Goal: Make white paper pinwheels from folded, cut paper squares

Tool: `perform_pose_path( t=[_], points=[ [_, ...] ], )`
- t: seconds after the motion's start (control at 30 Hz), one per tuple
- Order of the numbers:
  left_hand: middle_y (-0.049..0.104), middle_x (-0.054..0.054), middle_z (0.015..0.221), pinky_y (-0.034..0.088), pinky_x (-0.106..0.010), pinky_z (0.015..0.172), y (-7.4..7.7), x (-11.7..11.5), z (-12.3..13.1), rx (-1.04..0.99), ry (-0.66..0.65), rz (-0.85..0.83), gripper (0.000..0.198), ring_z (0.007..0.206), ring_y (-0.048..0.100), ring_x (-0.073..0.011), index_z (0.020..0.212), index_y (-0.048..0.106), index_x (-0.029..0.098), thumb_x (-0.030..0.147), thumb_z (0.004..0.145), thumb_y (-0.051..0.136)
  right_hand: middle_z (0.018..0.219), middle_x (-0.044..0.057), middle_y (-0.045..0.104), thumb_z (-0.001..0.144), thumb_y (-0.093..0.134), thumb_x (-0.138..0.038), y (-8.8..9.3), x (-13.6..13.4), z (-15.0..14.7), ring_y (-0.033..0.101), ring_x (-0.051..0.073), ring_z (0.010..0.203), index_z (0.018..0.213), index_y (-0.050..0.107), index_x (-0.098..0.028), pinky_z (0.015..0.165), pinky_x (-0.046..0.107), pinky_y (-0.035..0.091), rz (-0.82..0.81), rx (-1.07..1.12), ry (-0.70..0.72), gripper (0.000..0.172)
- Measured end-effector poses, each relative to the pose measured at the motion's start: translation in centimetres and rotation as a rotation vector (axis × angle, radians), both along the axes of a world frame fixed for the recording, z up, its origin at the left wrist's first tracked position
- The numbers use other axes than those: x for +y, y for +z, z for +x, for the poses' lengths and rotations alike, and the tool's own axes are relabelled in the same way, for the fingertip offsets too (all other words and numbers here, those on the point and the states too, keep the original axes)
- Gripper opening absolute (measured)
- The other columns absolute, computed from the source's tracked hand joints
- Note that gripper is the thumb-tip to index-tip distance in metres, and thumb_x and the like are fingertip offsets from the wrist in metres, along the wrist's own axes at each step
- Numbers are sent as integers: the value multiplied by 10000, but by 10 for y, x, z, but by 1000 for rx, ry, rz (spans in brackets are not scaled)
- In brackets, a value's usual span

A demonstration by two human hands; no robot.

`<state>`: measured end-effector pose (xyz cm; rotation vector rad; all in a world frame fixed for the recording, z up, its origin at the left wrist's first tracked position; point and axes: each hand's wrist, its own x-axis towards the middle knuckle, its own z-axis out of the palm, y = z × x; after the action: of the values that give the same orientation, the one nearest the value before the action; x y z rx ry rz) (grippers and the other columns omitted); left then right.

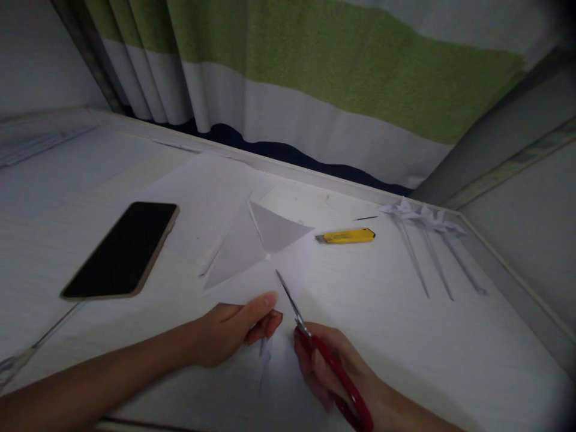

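Observation:
My left hand (245, 324) is closed, its thumb and fingers pinching the near edge of a white sheet of paper (281, 228). This sheet has cut or folded triangular flaps, which spread out beyond the fingertips. Below the fingers hangs a small bit of paper (265, 358), partly hidden. My right hand (333, 360) grips red-handled scissors (292, 303), with the fingers around the handles. The blades look closed together and point toward the paper, just right of my left hand.
A yellow box cutter (346, 236) lies right of the paper, near a thin dark stick (366, 218). Several paper pinwheels on sticks (423, 219) lie farther right. A phone (121, 252) and cable (56, 327) are at left; loose paper (198, 186) lies behind. A curtain (315, 66) hangs beyond the raised edge.

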<state>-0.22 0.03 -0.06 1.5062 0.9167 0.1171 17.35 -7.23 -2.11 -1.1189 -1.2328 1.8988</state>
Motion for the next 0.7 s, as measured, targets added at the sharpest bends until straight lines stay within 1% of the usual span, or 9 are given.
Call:
perform_pose_path(
  t=[0.17,0.3,0.4,0.57,0.7],
  points=[
    [318,46,518,336,-237,615,0,0,0,7,-5,-15,399,567,366,-126,489,308,192,392,817,202,454,-92,322,685,453,-606,0,0,-1,258,16,349,649,377,-167,325,158,198,-8,-9,-1,447],
    [312,43,512,342,-233,605,1,0,0,-2,-22,17,424,555,363,-126,486,296,195,420,820,165,441,-94,309,716,448,-576,-2,-1,-3,258,16,337,650,388,-167,313,153,188,0,1,-19,419],
    [312,42,516,339,-236,617,2,0,1,21,-41,13,422,563,368,-132,501,303,198,427,819,148,424,-104,295,705,477,-564,-3,-3,-4,252,14,316,649,387,-170,294,149,180,-24,11,-50,408],
    [304,45,518,331,-235,621,2,0,1,18,-37,-11,427,567,358,-131,496,296,198,448,808,147,413,-102,306,690,503,-555,-4,-4,-4,253,8,315,642,395,-163,298,149,167,-38,30,-64,409],
    [304,48,513,326,-234,612,1,-1,1,21,-7,-15,425,558,356,-127,486,297,197,453,801,171,471,-94,316,689,514,-542,-4,-2,-4,256,2,345,663,397,-155,320,152,174,-34,43,-67,405]
  ],
)
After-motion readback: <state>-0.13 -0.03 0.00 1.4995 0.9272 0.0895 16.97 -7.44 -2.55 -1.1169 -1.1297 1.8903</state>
